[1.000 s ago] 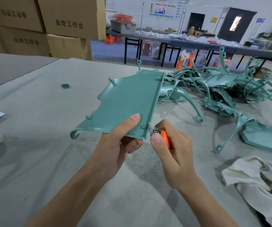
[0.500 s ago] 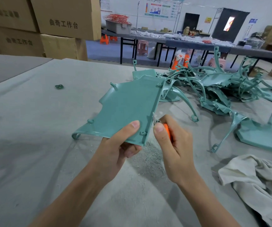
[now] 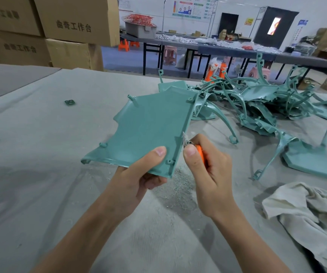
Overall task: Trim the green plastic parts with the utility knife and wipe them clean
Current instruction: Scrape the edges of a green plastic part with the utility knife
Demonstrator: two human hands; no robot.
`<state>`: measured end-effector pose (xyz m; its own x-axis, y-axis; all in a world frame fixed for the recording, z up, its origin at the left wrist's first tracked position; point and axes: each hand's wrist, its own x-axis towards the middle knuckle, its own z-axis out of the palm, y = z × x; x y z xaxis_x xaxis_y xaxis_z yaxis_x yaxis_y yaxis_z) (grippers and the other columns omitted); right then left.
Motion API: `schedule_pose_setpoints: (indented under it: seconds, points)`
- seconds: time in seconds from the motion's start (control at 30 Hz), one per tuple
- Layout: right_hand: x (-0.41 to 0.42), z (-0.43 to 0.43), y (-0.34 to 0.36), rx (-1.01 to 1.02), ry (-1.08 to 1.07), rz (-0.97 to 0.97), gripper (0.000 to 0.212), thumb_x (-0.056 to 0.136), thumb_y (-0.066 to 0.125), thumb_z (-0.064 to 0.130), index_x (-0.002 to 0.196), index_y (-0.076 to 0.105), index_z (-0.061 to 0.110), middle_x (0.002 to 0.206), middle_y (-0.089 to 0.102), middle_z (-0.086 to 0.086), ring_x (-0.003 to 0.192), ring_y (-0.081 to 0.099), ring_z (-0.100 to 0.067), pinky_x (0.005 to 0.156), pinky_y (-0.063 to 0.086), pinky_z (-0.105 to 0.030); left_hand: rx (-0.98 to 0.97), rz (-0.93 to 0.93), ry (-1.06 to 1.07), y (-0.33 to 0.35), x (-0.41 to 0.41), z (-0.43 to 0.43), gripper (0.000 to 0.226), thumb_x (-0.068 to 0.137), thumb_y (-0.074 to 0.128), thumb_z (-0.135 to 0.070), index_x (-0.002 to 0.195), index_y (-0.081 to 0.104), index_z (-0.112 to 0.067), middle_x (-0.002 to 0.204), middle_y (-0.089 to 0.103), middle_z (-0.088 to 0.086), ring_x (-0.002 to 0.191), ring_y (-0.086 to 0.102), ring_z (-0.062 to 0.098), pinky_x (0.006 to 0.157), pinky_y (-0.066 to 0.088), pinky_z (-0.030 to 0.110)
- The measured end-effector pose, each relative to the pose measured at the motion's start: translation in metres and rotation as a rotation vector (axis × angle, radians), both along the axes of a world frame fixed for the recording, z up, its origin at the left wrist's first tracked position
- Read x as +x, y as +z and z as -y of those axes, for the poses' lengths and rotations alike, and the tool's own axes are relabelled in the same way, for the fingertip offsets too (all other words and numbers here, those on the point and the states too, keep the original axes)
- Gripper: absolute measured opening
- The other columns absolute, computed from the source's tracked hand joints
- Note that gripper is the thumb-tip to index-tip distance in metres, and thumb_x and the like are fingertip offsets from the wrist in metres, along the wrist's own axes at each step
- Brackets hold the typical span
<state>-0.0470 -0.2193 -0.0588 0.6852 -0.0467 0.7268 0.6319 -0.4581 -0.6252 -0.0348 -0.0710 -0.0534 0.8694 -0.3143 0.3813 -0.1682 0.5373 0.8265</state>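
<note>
My left hand [image 3: 139,174] grips the near corner of a flat green plastic part [image 3: 150,127], thumb on top, holding it tilted above the grey table [image 3: 40,174]. My right hand [image 3: 208,170] holds an orange utility knife [image 3: 200,152]; its short blade touches the part's right edge about a third of the way up. Most of the knife is hidden in my fist. A heap of more green parts [image 3: 267,103] lies at the back right. A crumpled off-white cloth [image 3: 306,213] lies on the table at the right.
Fine plastic shavings [image 3: 180,186] litter the table under my hands. A small green scrap [image 3: 69,102] lies far left. Cardboard boxes [image 3: 60,32] stack at the back left. A long dark table [image 3: 227,50] stands behind.
The knife blade has slid up along the part's right edge, away from the near corner. My left hand keeps the same grip on the part.
</note>
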Motion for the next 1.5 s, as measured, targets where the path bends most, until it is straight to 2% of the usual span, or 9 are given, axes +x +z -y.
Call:
schedule_pose_setpoints:
  seconds: [0.1, 0.3, 0.47, 0.6, 0.77, 0.9, 1.1, 1.23, 1.5]
  points:
    - [-0.001, -0.001, 0.002, 0.026, -0.001, -0.003, 0.042, 0.099, 0.044, 0.04, 0.068, 0.039, 0.012, 0.058, 0.03, 0.009, 0.051, 0.028, -0.004, 0.05, 0.024, -0.022, 0.007, -0.01, -0.005, -0.001, 0.0, -0.002, 0.009, 0.078, 0.064, -0.022, 0.086, 0.061, -0.024, 0.068, 0.038, 0.001, 0.053, 0.037, 0.01, 0.048, 0.023, 0.028]
    - [0.0, -0.003, 0.001, 0.047, -0.051, 0.002, 0.043, 0.1, 0.043, 0.043, 0.068, 0.04, 0.015, 0.058, 0.034, -0.001, 0.051, 0.029, -0.004, 0.049, 0.025, -0.022, 0.043, 0.013, 0.003, -0.002, -0.001, -0.002, 0.012, 0.078, 0.065, -0.023, 0.088, 0.065, -0.029, 0.071, 0.047, -0.004, 0.054, 0.042, 0.008, 0.049, 0.027, 0.026]
    - [0.006, 0.003, 0.007, 0.185, -0.126, -0.059, 0.033, 0.097, 0.043, 0.052, 0.067, 0.039, 0.039, 0.062, 0.038, -0.01, 0.054, 0.035, -0.025, 0.047, 0.033, -0.045, 0.147, 0.059, -0.016, -0.007, -0.008, -0.004, 0.013, 0.079, 0.061, -0.028, 0.074, 0.068, -0.037, 0.066, 0.057, -0.014, 0.055, 0.053, 0.002, 0.048, 0.035, 0.018]
    - [0.006, 0.006, 0.006, 0.165, -0.079, -0.051, 0.033, 0.097, 0.044, 0.048, 0.067, 0.04, 0.037, 0.059, 0.038, -0.005, 0.05, 0.033, -0.013, 0.046, 0.03, -0.034, 0.108, 0.003, -0.014, -0.008, -0.008, -0.002, 0.008, 0.075, 0.065, -0.028, 0.075, 0.067, -0.036, 0.065, 0.053, -0.01, 0.054, 0.048, 0.005, 0.049, 0.034, 0.019]
    - [-0.003, 0.005, -0.002, -0.005, 0.011, 0.04, 0.05, 0.101, 0.043, 0.046, 0.067, 0.042, 0.009, 0.053, 0.033, 0.003, 0.047, 0.032, -0.01, 0.046, 0.025, -0.025, 0.057, -0.071, -0.004, -0.009, -0.006, -0.002, 0.017, 0.073, 0.069, -0.027, 0.09, 0.067, -0.027, 0.072, 0.05, -0.002, 0.058, 0.045, 0.008, 0.052, 0.038, 0.023]
    - [0.0, 0.009, 0.002, -0.023, -0.103, 0.052, 0.04, 0.1, 0.044, 0.04, 0.068, 0.041, 0.017, 0.052, 0.032, 0.005, 0.047, 0.031, -0.007, 0.047, 0.024, -0.023, 0.129, -0.022, 0.004, -0.01, -0.006, -0.006, 0.009, 0.074, 0.067, -0.03, 0.082, 0.069, -0.034, 0.07, 0.056, -0.008, 0.06, 0.052, 0.006, 0.056, 0.042, 0.027]
    - [0.002, 0.018, 0.008, 0.038, -0.115, 0.037, 0.04, 0.098, 0.044, 0.042, 0.066, 0.041, 0.018, 0.053, 0.034, 0.0, 0.047, 0.034, -0.012, 0.045, 0.028, -0.028, 0.157, 0.037, -0.035, -0.012, -0.007, -0.006, 0.01, 0.079, 0.064, -0.028, 0.075, 0.067, -0.036, 0.065, 0.053, -0.009, 0.055, 0.049, 0.006, 0.051, 0.026, 0.031]
    - [-0.004, 0.011, 0.0, -0.054, -0.057, 0.052, 0.046, 0.101, 0.043, 0.048, 0.068, 0.041, 0.016, 0.054, 0.031, 0.006, 0.047, 0.031, -0.01, 0.047, 0.024, -0.028, 0.087, -0.007, -0.042, -0.011, -0.005, -0.008, 0.004, 0.079, 0.064, -0.025, 0.078, 0.065, -0.028, 0.061, 0.05, -0.009, 0.052, 0.047, 0.006, 0.051, 0.037, 0.021]
    - [0.0, 0.009, 0.005, -0.008, -0.143, 0.063, 0.039, 0.099, 0.044, 0.043, 0.067, 0.036, 0.023, 0.053, 0.029, 0.008, 0.047, 0.029, -0.006, 0.048, 0.023, -0.021, 0.156, 0.043, -0.053, -0.012, -0.004, -0.013, 0.008, 0.08, 0.064, -0.027, 0.073, 0.062, -0.029, 0.063, 0.05, -0.005, 0.053, 0.045, 0.01, 0.052, 0.025, 0.035]
